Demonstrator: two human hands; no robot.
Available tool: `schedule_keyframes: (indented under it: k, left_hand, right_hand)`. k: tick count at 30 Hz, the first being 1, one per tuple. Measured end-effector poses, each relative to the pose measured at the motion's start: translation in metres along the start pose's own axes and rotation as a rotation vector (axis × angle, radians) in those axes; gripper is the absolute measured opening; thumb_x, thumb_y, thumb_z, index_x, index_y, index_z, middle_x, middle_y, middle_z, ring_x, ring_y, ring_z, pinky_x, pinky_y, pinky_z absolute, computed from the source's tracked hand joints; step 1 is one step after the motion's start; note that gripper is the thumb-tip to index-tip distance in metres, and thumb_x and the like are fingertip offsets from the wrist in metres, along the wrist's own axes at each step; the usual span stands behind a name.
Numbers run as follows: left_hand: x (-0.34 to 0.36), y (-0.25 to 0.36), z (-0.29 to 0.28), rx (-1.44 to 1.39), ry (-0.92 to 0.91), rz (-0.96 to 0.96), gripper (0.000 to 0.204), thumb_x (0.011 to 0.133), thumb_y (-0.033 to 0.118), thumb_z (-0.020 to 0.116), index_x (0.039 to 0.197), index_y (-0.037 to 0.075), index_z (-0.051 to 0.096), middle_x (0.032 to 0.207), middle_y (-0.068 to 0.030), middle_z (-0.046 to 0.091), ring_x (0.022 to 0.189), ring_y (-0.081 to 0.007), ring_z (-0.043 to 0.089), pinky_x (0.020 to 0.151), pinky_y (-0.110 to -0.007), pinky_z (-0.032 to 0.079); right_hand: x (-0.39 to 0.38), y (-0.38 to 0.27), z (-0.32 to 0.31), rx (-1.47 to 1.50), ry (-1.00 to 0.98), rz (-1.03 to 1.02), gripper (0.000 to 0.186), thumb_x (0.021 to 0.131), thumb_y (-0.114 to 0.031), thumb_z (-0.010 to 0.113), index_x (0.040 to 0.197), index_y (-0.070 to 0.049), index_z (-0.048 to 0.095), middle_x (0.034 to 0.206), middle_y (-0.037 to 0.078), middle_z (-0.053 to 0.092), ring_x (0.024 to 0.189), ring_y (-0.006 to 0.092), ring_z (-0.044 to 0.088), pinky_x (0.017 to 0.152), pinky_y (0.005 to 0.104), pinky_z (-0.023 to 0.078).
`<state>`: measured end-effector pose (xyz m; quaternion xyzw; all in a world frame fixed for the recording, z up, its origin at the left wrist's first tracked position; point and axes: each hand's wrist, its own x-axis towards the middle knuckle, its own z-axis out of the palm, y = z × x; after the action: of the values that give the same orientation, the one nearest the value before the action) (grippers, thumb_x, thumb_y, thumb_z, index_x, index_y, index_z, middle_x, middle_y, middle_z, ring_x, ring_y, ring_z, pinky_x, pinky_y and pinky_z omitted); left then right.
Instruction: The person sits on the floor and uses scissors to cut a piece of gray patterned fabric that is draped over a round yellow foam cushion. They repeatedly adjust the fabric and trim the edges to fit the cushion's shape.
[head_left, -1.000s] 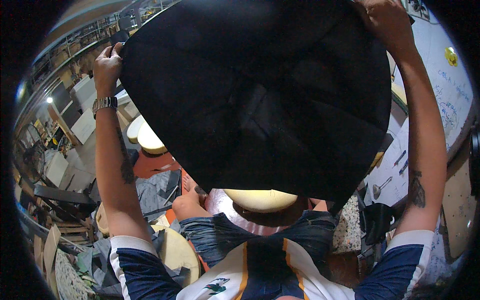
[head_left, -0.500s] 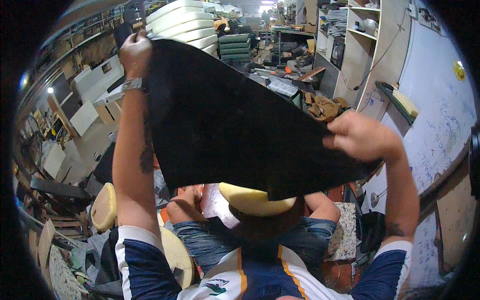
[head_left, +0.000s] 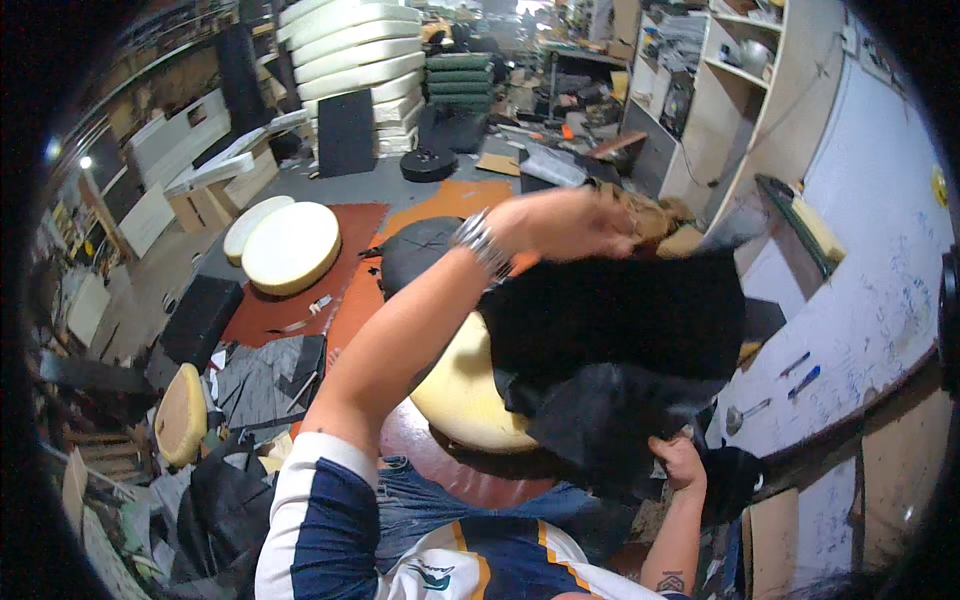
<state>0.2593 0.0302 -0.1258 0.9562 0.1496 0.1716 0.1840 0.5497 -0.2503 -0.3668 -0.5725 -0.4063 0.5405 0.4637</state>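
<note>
A large sheet of black fabric (head_left: 620,320) hangs slack in front of me, its lower part folded over. My left hand (head_left: 565,225) is at the sheet's upper edge, arm reaching across to the right; motion smears its fingers, but they look closed on the cloth. My right hand (head_left: 682,462) pinches the lower right edge. Under the sheet, a round yellow foam cushion (head_left: 465,395) lies by my lap on a glossy reddish-brown surface (head_left: 420,440); the cloth hides its right side. Beyond it is a round black padded piece (head_left: 415,250).
Two round cream foam pads (head_left: 290,245) lie on brown sheet material at the left, near a black block (head_left: 203,320). Tall stacked white foam (head_left: 360,60) stands at the back. A scribbled white board (head_left: 850,300) and shelves (head_left: 740,90) flank my right; scraps litter the left.
My left hand has swung from the upper left across to the right, bringing the fabric with it. My right hand has dropped lower, still on the fabric. The foam cushion is more exposed.
</note>
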Motion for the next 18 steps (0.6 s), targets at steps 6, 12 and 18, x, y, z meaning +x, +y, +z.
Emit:
schedule_keyframes:
  k: [6, 12, 18]
  left_hand:
    - [-0.141, -0.111, 0.173, -0.124, -0.209, -0.606, 0.057, 0.095, 0.047, 0.07, 0.13, 0.002, 0.065, 0.12, -0.0203, 0.071, 0.11, -0.0323, 0.07, 0.094, -0.041, 0.053]
    - [-0.229, -0.109, 0.329, -1.069, 0.106, -1.234, 0.067, 0.101, 0.051, 0.06, 0.143, 0.0, 0.05, 0.125, -0.016, 0.066, 0.093, -0.0255, 0.072, 0.077, -0.04, 0.061]
    - [-0.214, -0.089, 0.374, -1.312, 0.342, -1.36, 0.067, 0.102, 0.054, 0.057, 0.141, 0.001, 0.049, 0.124, -0.0145, 0.065, 0.089, -0.0238, 0.072, 0.073, -0.037, 0.062]
  right_hand:
    - [-0.031, 0.027, -0.002, 0.002, -0.097, 0.06, 0.038, 0.09, -0.018, 0.074, 0.123, 0.0, 0.068, 0.119, 0.007, 0.07, 0.107, 0.0209, 0.064, 0.096, 0.035, 0.049]
    - [-0.042, 0.057, -0.019, 0.105, 0.146, 0.257, 0.043, 0.082, -0.002, 0.073, 0.124, 0.002, 0.065, 0.12, 0.008, 0.069, 0.105, 0.0217, 0.066, 0.093, 0.0379, 0.053]
    - [-0.07, 0.102, -0.016, 0.285, 0.496, 0.422, 0.045, 0.079, -0.003, 0.057, 0.123, 0.002, 0.063, 0.121, 0.014, 0.067, 0.109, 0.0276, 0.064, 0.097, 0.04, 0.051]
